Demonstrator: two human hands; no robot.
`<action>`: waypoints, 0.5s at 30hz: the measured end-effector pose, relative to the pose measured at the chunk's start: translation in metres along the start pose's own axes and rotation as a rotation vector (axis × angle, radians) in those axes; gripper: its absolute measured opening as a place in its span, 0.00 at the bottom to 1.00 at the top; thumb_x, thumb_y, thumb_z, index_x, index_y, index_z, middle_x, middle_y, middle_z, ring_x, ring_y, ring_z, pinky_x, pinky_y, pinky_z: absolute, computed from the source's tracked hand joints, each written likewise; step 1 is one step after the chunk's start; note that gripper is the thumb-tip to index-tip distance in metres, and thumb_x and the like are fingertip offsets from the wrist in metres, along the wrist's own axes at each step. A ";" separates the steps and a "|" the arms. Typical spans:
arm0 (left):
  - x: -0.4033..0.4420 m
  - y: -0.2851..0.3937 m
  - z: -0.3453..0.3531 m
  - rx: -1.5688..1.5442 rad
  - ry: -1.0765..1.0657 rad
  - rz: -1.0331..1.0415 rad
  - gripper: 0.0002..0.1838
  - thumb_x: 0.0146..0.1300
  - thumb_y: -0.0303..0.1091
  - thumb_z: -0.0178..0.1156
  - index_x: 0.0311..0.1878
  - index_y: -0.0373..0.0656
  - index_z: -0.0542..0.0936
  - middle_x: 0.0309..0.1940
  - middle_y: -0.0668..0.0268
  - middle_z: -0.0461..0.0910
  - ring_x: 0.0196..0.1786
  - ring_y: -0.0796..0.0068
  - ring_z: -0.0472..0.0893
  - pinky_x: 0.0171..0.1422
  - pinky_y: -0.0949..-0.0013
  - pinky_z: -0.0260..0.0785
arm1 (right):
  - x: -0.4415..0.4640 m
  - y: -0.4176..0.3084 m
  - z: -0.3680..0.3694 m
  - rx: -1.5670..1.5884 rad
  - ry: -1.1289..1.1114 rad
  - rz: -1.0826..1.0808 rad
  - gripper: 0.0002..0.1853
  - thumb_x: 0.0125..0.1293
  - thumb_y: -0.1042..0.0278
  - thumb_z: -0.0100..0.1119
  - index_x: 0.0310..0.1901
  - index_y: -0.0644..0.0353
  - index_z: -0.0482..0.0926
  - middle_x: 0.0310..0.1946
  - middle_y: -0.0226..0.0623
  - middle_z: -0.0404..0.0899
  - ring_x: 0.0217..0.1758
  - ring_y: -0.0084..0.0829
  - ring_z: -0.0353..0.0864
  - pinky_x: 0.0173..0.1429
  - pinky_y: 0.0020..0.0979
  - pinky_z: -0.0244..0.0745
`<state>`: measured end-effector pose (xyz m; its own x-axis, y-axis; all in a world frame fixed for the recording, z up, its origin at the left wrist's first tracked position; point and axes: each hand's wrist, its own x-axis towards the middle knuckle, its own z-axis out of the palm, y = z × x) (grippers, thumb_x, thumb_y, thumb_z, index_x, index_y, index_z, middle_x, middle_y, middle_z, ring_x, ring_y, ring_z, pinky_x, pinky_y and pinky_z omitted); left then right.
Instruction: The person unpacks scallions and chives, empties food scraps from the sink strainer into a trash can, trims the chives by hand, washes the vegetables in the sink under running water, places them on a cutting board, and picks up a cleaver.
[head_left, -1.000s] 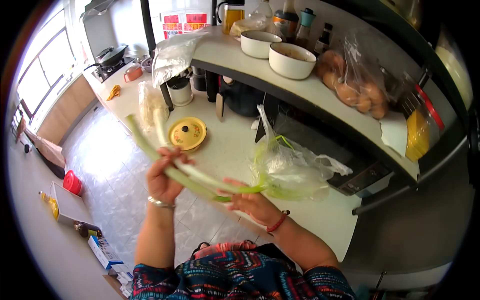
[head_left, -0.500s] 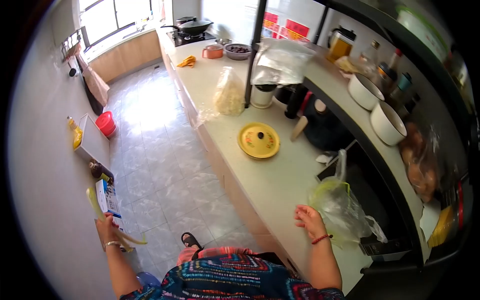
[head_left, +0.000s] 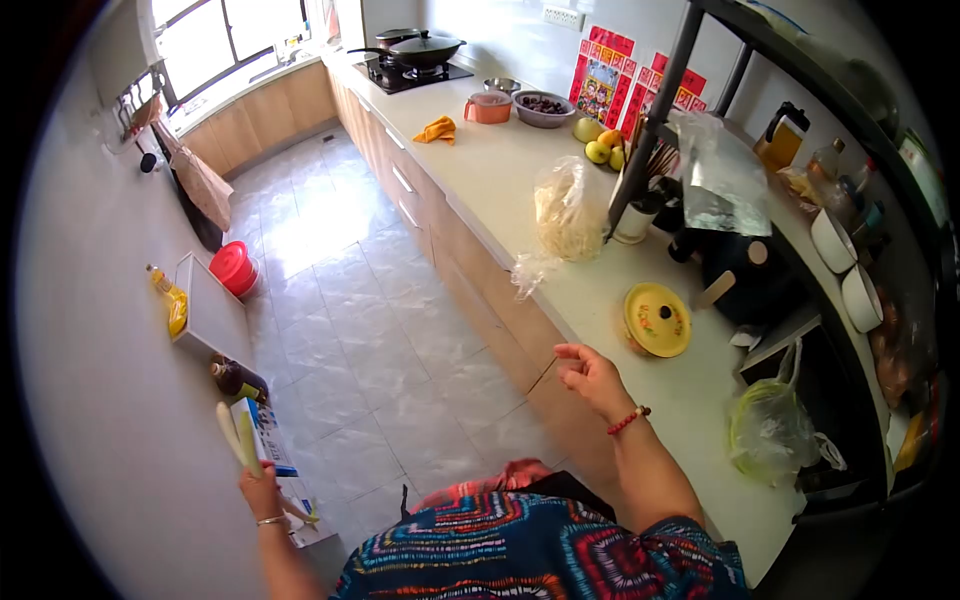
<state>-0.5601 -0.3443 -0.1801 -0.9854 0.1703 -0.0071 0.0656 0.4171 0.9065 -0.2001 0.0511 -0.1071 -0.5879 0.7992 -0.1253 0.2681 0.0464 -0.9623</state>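
Observation:
At the lower left, my left hand [head_left: 262, 490] is closed around scallions [head_left: 240, 438], whose pale stalks stick up above the fist while a thin end shows below it. My right hand [head_left: 592, 378] hovers near the counter's front edge with loosely bent fingers and nothing in them. Closest to it is a yellow enamel pot with a flowered lid [head_left: 657, 320] and a black knob. A clear plastic bag with something green inside [head_left: 775, 430] lies farther right on the counter, apart from the hand.
A bag of pale noodle-like strands [head_left: 568, 215] overhangs the counter [head_left: 490, 185]. Farther back are fruit [head_left: 600, 150], a bowl of dark fruit [head_left: 543, 107] and a wok [head_left: 425, 48] on the stove. A black shelf [head_left: 760, 300] curves along the right. Bottles and boxes line the left wall.
The view has shifted forward along the counter. My right hand has moved away from the clear plastic bag, toward the counter's front edge. My left hand still holds the scallions.

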 end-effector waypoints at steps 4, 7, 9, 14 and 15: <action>0.035 0.001 0.049 0.004 -0.200 0.130 0.01 0.48 0.24 0.55 0.25 0.40 0.76 0.15 0.72 0.68 0.15 0.84 0.67 0.19 0.79 0.60 | 0.051 -0.012 0.019 -0.293 0.133 -0.079 0.22 0.49 0.71 0.60 0.49 0.59 0.71 0.42 0.38 0.72 0.40 0.27 0.74 0.44 0.28 0.71; 0.059 0.013 0.087 -0.014 -0.264 0.106 0.01 0.48 0.24 0.56 0.25 0.40 0.76 0.15 0.72 0.68 0.15 0.84 0.68 0.19 0.79 0.61 | 0.096 -0.011 0.022 -0.586 0.265 -0.200 0.24 0.45 0.70 0.62 0.49 0.56 0.72 0.43 0.40 0.70 0.43 0.32 0.73 0.47 0.31 0.71; 0.081 0.014 0.103 0.103 -0.245 -0.036 0.02 0.49 0.25 0.56 0.23 0.40 0.75 0.14 0.72 0.68 0.15 0.83 0.68 0.18 0.78 0.61 | 0.130 -0.005 0.020 -0.906 0.419 -0.366 0.27 0.42 0.67 0.65 0.49 0.54 0.71 0.43 0.40 0.69 0.46 0.37 0.71 0.48 0.34 0.70; 0.192 -0.165 0.090 0.320 -0.199 -0.044 0.11 0.46 0.30 0.58 0.31 0.33 0.71 0.22 0.60 0.70 0.20 0.69 0.71 0.21 0.62 0.66 | 0.211 0.001 0.010 -1.044 0.355 -0.126 0.16 0.46 0.70 0.58 0.41 0.54 0.75 0.39 0.42 0.73 0.43 0.41 0.74 0.45 0.38 0.71; 0.211 -0.181 0.090 0.217 -0.287 -0.172 0.19 0.46 0.32 0.59 0.39 0.30 0.70 0.32 0.50 0.73 0.28 0.62 0.75 0.27 0.49 0.73 | 0.224 0.003 0.006 -1.021 0.257 -0.074 0.13 0.47 0.71 0.55 0.38 0.54 0.75 0.37 0.43 0.74 0.41 0.42 0.75 0.44 0.38 0.72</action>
<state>-0.7660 -0.3030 -0.3837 -0.9028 0.3114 -0.2965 -0.0345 0.6349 0.7718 -0.3357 0.2270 -0.1400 -0.4815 0.8712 0.0957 0.8236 0.4871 -0.2907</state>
